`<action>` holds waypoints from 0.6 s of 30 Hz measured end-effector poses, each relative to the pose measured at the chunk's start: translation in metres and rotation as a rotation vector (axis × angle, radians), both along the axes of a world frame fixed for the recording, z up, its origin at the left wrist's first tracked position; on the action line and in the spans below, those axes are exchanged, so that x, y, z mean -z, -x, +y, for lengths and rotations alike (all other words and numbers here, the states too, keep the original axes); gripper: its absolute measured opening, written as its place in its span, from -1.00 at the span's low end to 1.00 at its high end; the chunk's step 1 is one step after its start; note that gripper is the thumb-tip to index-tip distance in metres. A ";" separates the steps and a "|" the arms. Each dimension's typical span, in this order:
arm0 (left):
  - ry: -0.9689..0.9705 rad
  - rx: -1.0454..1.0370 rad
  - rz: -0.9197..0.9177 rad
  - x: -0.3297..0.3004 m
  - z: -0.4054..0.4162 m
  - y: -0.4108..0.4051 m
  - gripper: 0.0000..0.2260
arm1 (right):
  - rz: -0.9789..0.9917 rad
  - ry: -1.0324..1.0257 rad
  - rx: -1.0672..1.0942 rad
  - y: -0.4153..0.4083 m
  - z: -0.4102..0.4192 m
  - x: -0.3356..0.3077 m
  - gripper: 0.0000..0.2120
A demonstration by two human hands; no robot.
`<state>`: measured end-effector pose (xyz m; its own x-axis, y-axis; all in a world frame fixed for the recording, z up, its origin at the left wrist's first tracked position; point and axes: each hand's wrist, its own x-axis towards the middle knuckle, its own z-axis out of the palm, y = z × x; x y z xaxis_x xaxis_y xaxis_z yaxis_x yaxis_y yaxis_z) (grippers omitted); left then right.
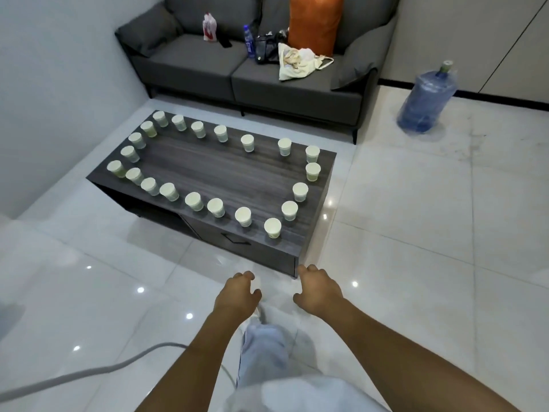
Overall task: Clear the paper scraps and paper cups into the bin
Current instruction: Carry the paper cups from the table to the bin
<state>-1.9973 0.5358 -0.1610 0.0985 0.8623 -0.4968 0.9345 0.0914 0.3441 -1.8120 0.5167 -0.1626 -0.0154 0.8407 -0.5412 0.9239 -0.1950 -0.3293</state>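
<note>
Hanging loosely curled and empty: fingers (248, 276) of left hand (237, 295) and right hand (319, 289), both out over glossy tiled floor (416, 263) just short of the near corner of the dark wood-grain table (214, 168). Ringing that table's edges, upright: paper cups (272, 228). Lying open all round: bare floor. Sitting beyond: grey sofa (202, 63), blue water jug (426, 98). Showing no readable writing.

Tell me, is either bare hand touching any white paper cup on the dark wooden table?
Apart. The head view shows left hand and right hand over floor, short of the nearest cup.
</note>
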 end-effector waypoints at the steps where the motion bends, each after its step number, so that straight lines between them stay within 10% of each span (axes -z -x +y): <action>1: 0.003 0.002 -0.007 0.002 0.017 0.005 -0.61 | 0.007 0.003 0.008 0.006 0.016 0.003 -0.45; 18: 0.079 0.135 0.056 0.039 0.261 0.071 -0.69 | 0.013 0.105 0.235 0.062 0.215 0.043 -0.47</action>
